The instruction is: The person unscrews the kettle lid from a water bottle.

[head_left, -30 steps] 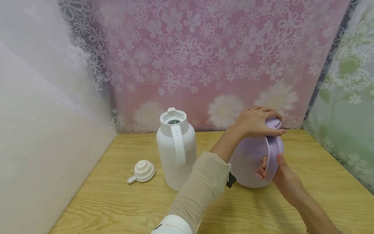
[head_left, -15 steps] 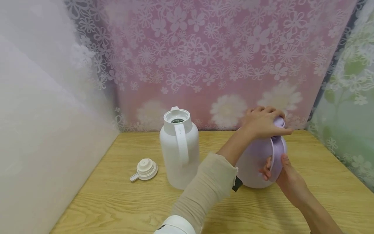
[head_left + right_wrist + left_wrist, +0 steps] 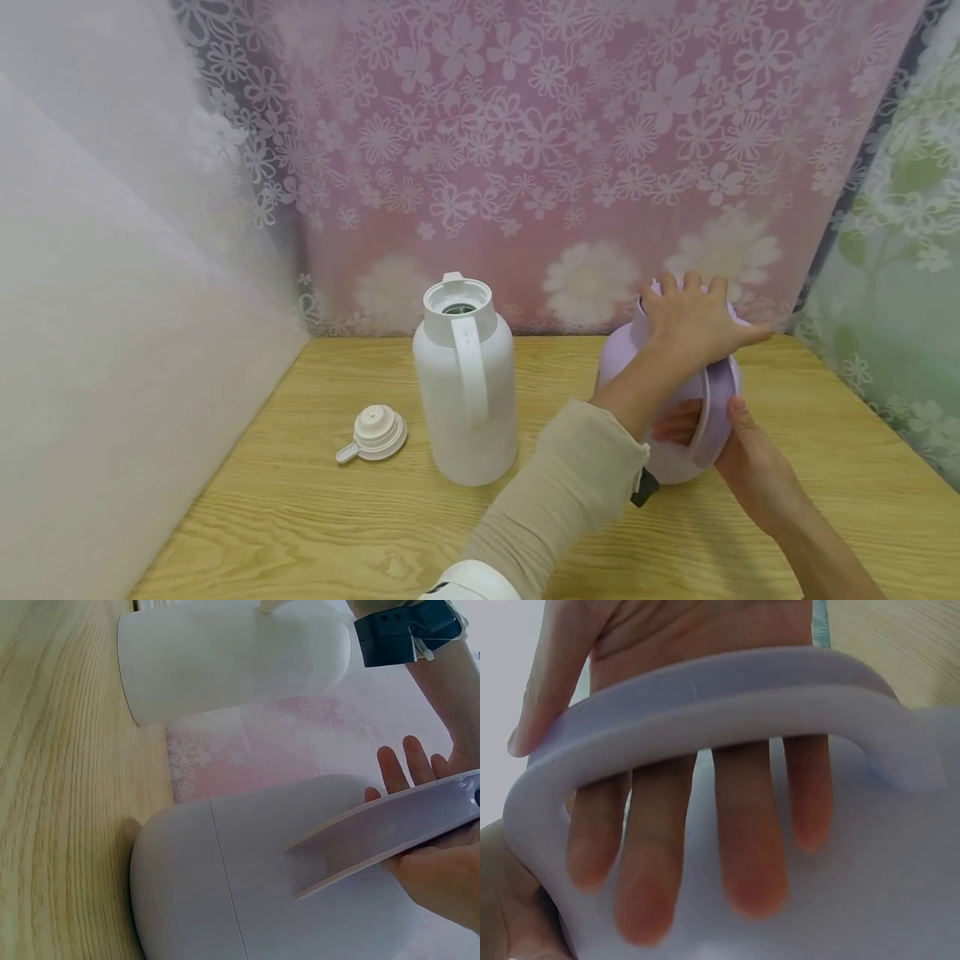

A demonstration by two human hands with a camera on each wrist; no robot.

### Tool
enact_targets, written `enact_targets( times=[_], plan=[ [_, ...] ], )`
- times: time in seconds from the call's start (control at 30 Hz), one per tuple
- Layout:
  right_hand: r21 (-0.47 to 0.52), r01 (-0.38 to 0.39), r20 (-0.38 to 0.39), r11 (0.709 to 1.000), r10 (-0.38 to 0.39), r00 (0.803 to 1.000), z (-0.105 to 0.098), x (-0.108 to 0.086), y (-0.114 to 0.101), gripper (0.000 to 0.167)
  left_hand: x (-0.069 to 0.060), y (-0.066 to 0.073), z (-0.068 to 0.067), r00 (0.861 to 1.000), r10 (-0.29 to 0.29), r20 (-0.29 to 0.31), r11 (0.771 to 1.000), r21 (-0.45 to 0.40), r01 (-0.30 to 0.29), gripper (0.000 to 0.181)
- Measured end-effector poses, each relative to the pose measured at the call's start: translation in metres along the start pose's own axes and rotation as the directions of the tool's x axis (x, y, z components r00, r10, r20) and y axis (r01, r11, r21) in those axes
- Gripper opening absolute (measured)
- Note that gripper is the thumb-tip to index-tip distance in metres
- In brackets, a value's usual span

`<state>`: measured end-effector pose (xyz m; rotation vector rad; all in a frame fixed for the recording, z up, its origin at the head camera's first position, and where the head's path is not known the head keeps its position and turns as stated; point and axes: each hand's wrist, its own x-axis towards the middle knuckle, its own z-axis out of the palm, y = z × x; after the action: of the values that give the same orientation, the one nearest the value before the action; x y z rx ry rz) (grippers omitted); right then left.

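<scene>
In the head view, a lilac vacuum jug (image 3: pixel 618 358) stands at the right of the table. My left hand (image 3: pixel 690 321) rests on its top, fingers spread and thumb stretched to the right; much of the lid is hidden under the palm. My right hand (image 3: pixel 757 471) holds the jug by its handle (image 3: pixel 727 712), with fingers passed through the loop and thumb along the outer side. Between the handle and the jug body, these fingers (image 3: pixel 754 847) show plainly in the left wrist view. A white vacuum jug (image 3: pixel 468 400) stands upright, its mouth uncovered.
Left of the white jug, a white stopper (image 3: pixel 375 433) with a short tab lies on the wood-grain table (image 3: pixel 315 533). A pink floral curtain (image 3: pixel 525 167) closes off the back. A pale sheet (image 3: pixel 135 333) hangs at the left, a green floral one (image 3: pixel 892 275) at the right.
My left hand has turned on top of the lilac jug, its fingers now spread and its forearm farther right. My right hand keeps to the handle. The whole view has shifted slightly.
</scene>
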<state>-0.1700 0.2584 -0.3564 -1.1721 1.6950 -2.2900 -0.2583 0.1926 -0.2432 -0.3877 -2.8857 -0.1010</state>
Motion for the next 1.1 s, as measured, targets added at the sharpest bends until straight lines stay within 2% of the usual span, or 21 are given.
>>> enact_targets(
  times=[0.13,0.3,0.4,0.53,0.6,0.67,0.73,0.77,0.83,0.9,0.97,1.0,1.07,1.1],
  plan=[
    [0.0,-0.011,-0.003,1.0,0.011,1.0,-0.001,0.0,-0.001,0.055,-0.003,0.006,-0.002,0.998,-0.063,-0.011,0.998,0.012,0.063,0.071],
    [-0.022,-0.04,-0.07,0.999,0.039,0.997,-0.001,-0.003,-0.002,0.051,-0.005,0.014,-0.004,0.99,-0.135,-0.037,0.991,0.019,0.136,0.07],
    [-0.014,-0.016,-0.073,1.0,0.015,0.997,-0.002,-0.001,0.0,0.051,-0.004,0.015,-0.003,0.988,-0.148,-0.05,0.989,0.013,0.149,0.07],
    [0.023,0.048,-0.025,0.999,-0.047,0.999,-0.004,0.003,0.004,0.056,-0.003,0.008,-0.002,0.995,-0.094,-0.031,0.995,-0.013,0.094,0.076],
    [0.009,0.052,-0.02,0.999,-0.052,0.998,-0.004,0.002,0.005,0.058,-0.002,0.0,-0.003,1.0,-0.02,0.015,0.999,-0.039,0.021,0.074],
    [-0.01,0.041,-0.023,0.999,-0.041,0.999,-0.003,0.001,0.005,0.058,0.001,-0.012,-0.003,0.994,0.083,0.07,0.995,-0.063,-0.078,0.068],
    [-0.034,0.012,-0.033,0.999,-0.013,0.999,-0.002,-0.001,0.005,0.058,0.006,-0.027,-0.004,0.971,0.216,0.101,0.973,-0.106,-0.205,0.062],
    [-0.045,-0.002,-0.037,0.999,0.0,0.999,-0.002,-0.002,0.005,0.058,0.009,-0.036,-0.003,0.952,0.29,0.101,0.954,-0.115,-0.278,0.059],
    [-0.055,-0.023,-0.04,0.998,0.021,0.999,-0.002,-0.003,0.004,0.058,0.015,-0.051,-0.002,0.904,0.42,0.074,0.901,-0.149,-0.407,0.056],
    [-0.054,-0.028,-0.038,0.998,0.025,0.999,-0.002,-0.003,0.003,0.059,0.021,-0.062,0.001,0.85,0.526,0.02,0.836,-0.196,-0.513,0.054],
    [-0.041,-0.014,-0.028,0.999,0.013,1.0,-0.002,-0.003,0.003,0.058,0.025,-0.068,0.004,0.806,0.59,-0.037,0.78,-0.231,-0.581,0.053],
    [-0.031,-0.01,-0.025,0.999,0.009,1.0,-0.002,-0.002,0.003,0.058,0.026,-0.07,0.006,0.792,0.607,-0.059,0.757,-0.259,-0.6,0.052],
    [-0.022,0.0,-0.021,1.0,0.0,1.0,-0.002,-0.002,0.003,0.058,0.028,-0.07,0.008,0.775,0.624,-0.098,0.729,-0.282,-0.623,0.05],
    [-0.029,-0.003,-0.027,1.0,0.002,1.0,-0.002,-0.002,0.002,0.058,0.028,-0.07,0.009,0.773,0.624,-0.11,0.726,-0.284,-0.627,0.05]
  ],
)
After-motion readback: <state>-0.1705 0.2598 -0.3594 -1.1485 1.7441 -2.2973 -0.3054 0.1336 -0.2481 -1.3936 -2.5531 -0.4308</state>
